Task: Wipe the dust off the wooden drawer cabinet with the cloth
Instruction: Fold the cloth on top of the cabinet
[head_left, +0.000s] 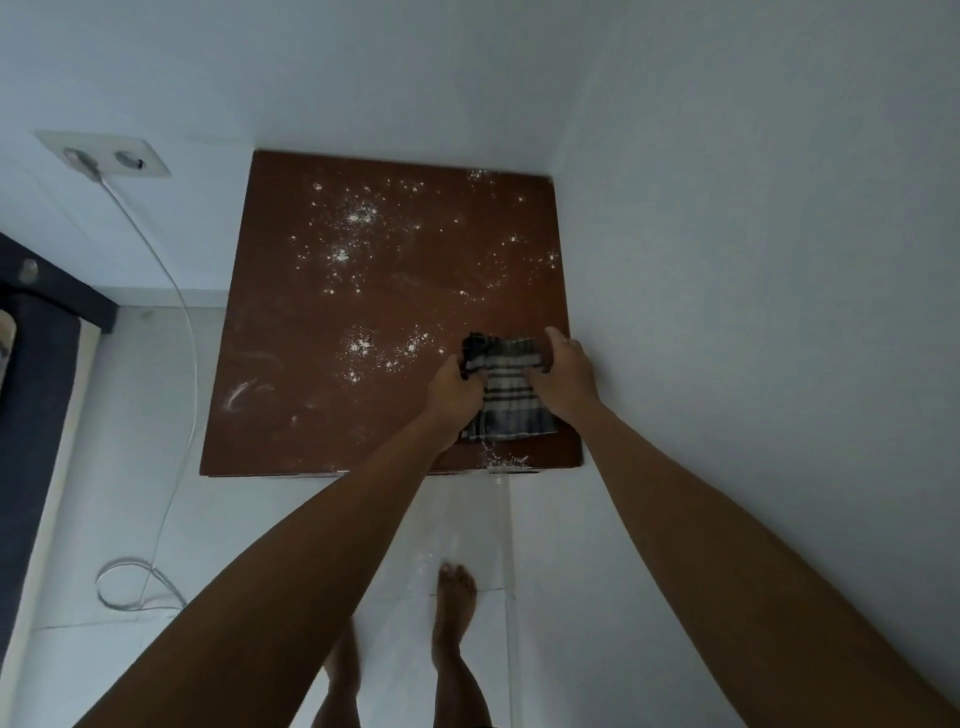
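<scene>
While both arms reach out over the wooden drawer cabinet (322, 395), the cloth (506, 389) sits near the front right corner of its top, a striped grey and dark piece bunched between the two hands. Left hand (454, 387) grips the cloth's left edge, fingers curled tight into the fabric. Right hand (563, 374) clamps the right edge, thumb stretched up along the far side, close to the cabinet's right rim by the wall (727, 260). Both hands are closed on the cloth, pressing it down on the brown top.

White dust (358, 254) speckles most of the surface: thick clusters toward the back, another patch just left of the cloth, a smear near the front left. A small pile of powder lies at the front edge right below the cloth.

Down on the white tiled floor (130, 415), a bare foot (456, 597) stands in front of the cabinet. Off to the left, a white cable (176, 291) drops from a wall socket (111, 156) and coils on the floor.
</scene>
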